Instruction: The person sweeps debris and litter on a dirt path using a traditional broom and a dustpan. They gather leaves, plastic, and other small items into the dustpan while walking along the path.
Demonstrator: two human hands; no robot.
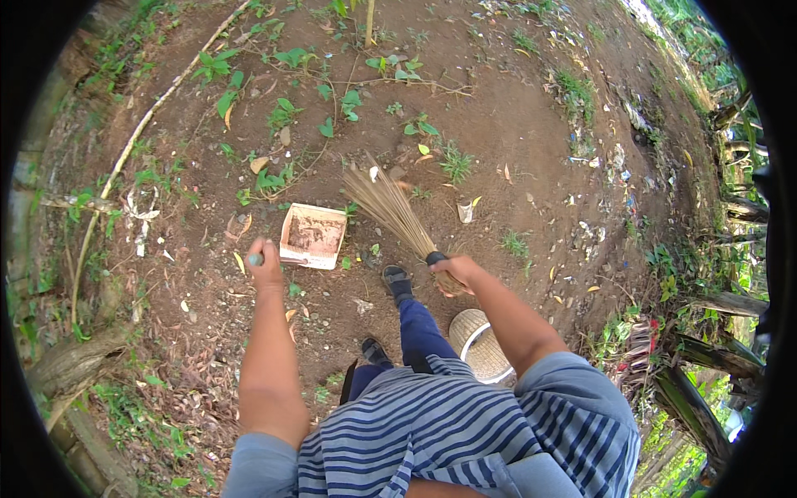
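Observation:
My left hand (266, 267) is wrapped round the handle of a pale, boxy dustpan (313, 232), which has brown dirt inside and is held low over or on the soil. My right hand (455, 274) grips a stick broom (388, 212) near its dark binding, with the tan bristles fanned out toward the upper left over the ground. A small pale crumpled scrap (466, 212) lies just right of the bristles.
A round woven basket (473, 344) with a white rim stands beside my right leg. A long branch (133, 141) lies along the left. Dirt ground (540, 141) carries leaves, plants, vines and scattered litter. Dark logs or stems (730, 307) line the right edge.

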